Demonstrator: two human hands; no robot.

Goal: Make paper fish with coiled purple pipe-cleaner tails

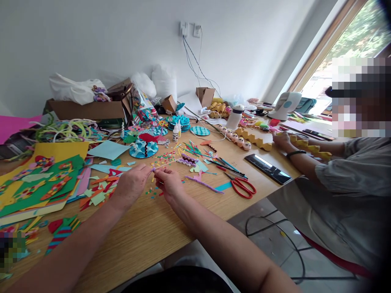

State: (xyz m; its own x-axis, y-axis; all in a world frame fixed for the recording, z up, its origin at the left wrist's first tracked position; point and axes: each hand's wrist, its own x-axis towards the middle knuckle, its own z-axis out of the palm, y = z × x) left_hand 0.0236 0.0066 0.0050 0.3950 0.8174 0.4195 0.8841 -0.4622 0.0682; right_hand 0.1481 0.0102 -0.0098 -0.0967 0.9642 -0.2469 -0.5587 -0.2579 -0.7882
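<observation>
Close together above the table's front part, my left hand [132, 183] and my right hand [170, 184] are both closed in a pinch. A short bit of purple pipe cleaner [153, 169] shows between the fingertips. From there a thin pale stick [167, 163] points away to the right. Fingers partly cover both. Right of my hands lie a twisted purple pipe cleaner [204, 185], purple and brown coiled pieces [187, 160] and red-handled scissors [243, 186]. Beyond my hands, a red paper shape stands on a blue decorated disc [143, 149]. Small paper scraps are scattered around.
Coloured paper sheets [71, 160] and cut strips lie left. A glue bottle [175, 133], a white bottle [235, 117] and a cardboard box [87, 110] stand farther back. A black phone [268, 168] lies right, near a co-worker's hand [282, 142] and yellow egg-carton strips [310, 148].
</observation>
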